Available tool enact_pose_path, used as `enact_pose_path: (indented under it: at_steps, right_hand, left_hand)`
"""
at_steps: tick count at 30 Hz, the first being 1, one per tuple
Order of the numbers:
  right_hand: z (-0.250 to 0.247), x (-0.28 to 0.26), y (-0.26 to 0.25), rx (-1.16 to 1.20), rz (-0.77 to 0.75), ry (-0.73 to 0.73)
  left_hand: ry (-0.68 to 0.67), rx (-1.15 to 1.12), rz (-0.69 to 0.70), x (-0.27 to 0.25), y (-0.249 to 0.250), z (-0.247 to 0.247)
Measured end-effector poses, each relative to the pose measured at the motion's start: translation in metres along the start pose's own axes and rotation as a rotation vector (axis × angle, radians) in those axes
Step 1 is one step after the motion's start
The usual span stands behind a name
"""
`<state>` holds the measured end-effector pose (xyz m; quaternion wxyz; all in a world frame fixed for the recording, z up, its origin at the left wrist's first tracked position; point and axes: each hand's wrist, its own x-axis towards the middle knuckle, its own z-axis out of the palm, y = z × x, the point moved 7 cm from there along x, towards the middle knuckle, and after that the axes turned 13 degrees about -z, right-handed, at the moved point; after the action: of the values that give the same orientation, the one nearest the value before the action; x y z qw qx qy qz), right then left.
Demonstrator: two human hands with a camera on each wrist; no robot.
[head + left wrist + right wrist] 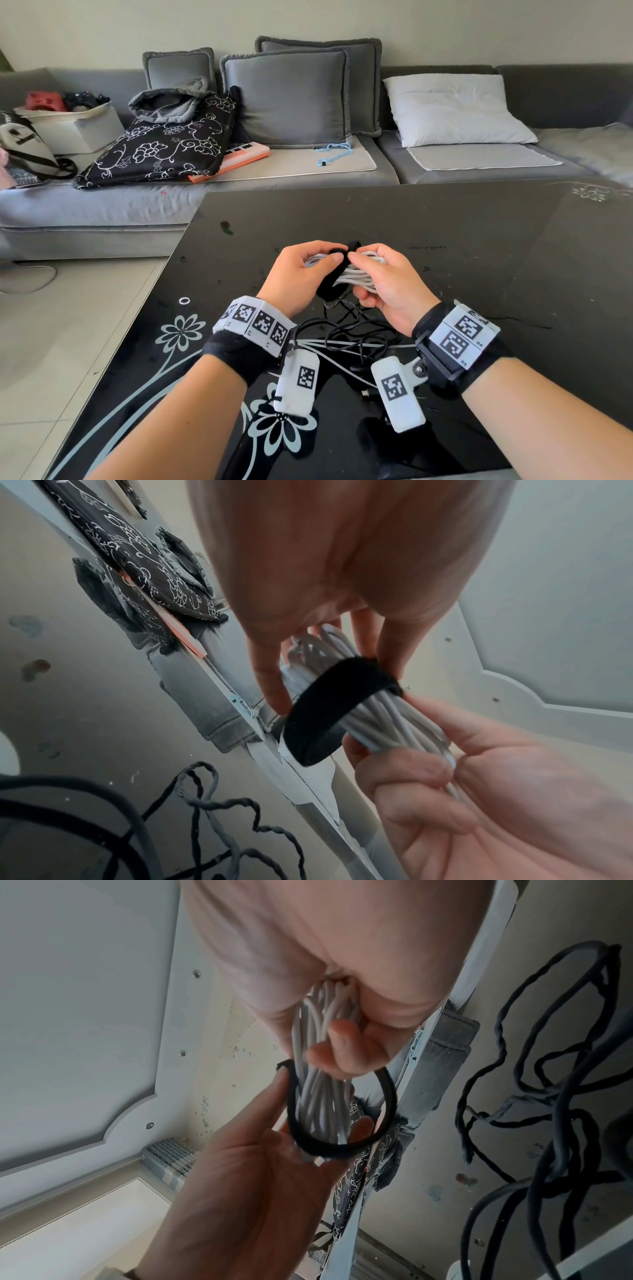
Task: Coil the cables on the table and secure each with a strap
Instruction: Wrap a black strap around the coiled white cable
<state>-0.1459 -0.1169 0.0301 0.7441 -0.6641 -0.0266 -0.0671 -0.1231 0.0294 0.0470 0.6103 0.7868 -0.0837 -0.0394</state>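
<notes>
Above the black glass table (479, 257) both hands hold a coiled white cable (358, 274) between them. My right hand (363, 274) grips one end of the bundle (318, 1096) in its curled fingers and thumb. A black strap (329, 289) loops loosely round the middle of the coil (387, 718). My left hand (325, 262) pinches the strap (318, 718) near its end, thumb on one side and fingers on the other. The loop (388, 1096) hangs wider than the bundle. Below the hands a loose black cable (356, 335) lies tangled on the table.
The black cable's tangle (548, 1123) spreads towards me under my wrists. A small white ring (184, 300) lies near the table's left edge. Beyond the far edge stands a grey sofa (102, 212) with cushions, a bag and an orange keyboard (239, 157).
</notes>
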Motion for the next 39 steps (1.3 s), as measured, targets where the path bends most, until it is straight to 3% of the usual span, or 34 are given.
enact_pose_path:
  at_steps: [13,23,30,39]
  right_hand:
    - [-0.004,0.003,0.001,-0.068,-0.003,0.082]
    - [-0.003,0.006,-0.006,-0.222,-0.059,0.09]
    - [-0.004,0.004,-0.007,-0.155,-0.06,0.085]
    - [-0.003,0.008,-0.012,-0.157,-0.098,0.058]
  left_hand:
    - [0.027,-0.051,0.056,-0.003,0.005,0.005]
    - [0.066,-0.277,-0.128,0.002,-0.006,0.005]
    - [0.141,-0.253,-0.07,-0.001,0.002,0.006]
    - [0.114,-0.318,-0.089,-0.002,0.001,0.007]
